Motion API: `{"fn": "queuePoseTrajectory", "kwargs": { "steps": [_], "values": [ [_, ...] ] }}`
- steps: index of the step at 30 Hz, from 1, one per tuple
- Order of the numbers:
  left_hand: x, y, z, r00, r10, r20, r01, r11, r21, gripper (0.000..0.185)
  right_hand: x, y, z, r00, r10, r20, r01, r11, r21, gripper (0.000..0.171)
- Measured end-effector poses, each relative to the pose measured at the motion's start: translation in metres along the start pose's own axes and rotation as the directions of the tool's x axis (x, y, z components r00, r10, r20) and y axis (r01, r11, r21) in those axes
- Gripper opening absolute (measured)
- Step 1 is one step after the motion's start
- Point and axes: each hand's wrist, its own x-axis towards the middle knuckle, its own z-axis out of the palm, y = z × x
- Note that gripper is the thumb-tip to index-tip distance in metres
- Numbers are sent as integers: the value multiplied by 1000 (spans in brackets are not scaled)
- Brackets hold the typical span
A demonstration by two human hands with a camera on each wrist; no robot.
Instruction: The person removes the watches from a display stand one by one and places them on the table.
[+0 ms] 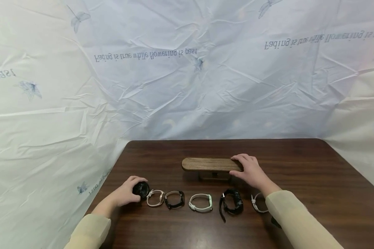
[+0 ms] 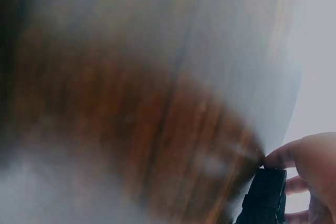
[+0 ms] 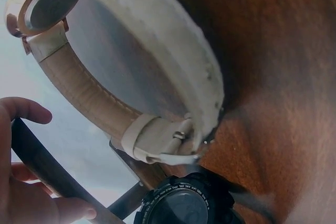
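Note:
A wooden display bar stands on a short base mid-table. My right hand grips its right end, and in the right wrist view the dark bar passes between finger and thumb. At the left end of a row of watches, my left hand holds a black watch. Its black strap shows between my fingertips. Along the row lie a beige watch, a black watch, a white-and-mint watch, a bulky black watch and a white watch partly behind my right sleeve.
The dark wooden table is ringed by a crumpled white printed sheet at the back and both sides. Close to the right wrist camera are a cream leather strap with a rose-gold case and a black watch face.

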Motion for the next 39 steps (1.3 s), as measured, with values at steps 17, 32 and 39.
{"fn": "queuePoseTrajectory", "kwargs": {
  "steps": [17,32,39],
  "values": [
    [-2,5,3,998,-61,0,61,995,74,59,0,2,-1,1000,-20,-21,20,1000,-8,54],
    [4,6,1,997,-77,-28,77,997,3,71,0,3,1,1000,-24,6,24,999,-28,54],
    [16,18,-11,995,-56,-83,55,998,-16,66,-2,3,-6,1000,8,25,-6,998,-64,72]
  ]
}}
